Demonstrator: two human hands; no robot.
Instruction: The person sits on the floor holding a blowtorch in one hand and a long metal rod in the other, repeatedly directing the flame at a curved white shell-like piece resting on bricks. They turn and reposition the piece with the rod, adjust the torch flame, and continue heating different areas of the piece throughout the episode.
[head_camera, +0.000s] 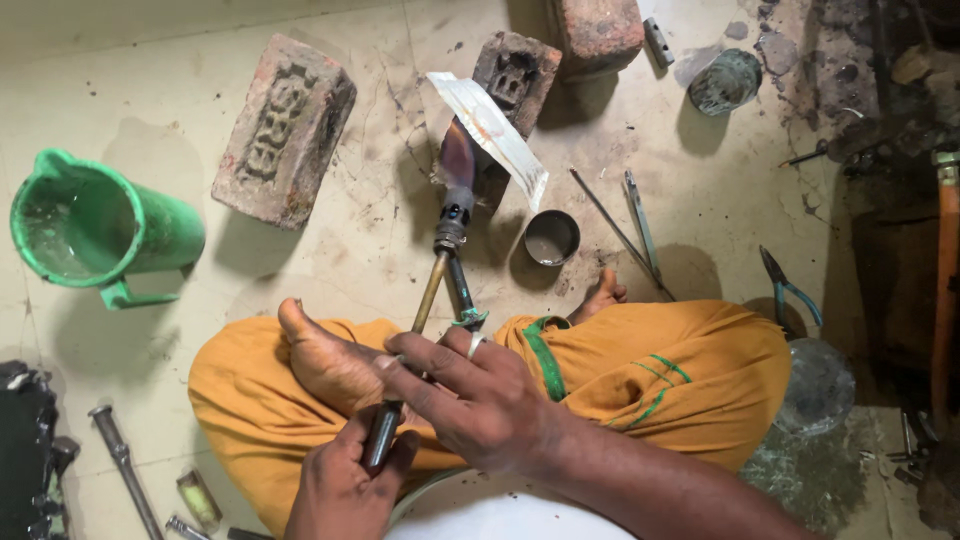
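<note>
Gripping the dark handle of a gas torch (440, 270), the left hand (345, 490) curls closed around its lower end, while the right hand (470, 395) rests across the stem with fingers (420, 350) loosely spread, touching it. Its nozzle lies on the floor (150, 90) between two bricks (285, 130).

Floor (380, 250): bricks (285, 130), green jug (95, 230)
</note>
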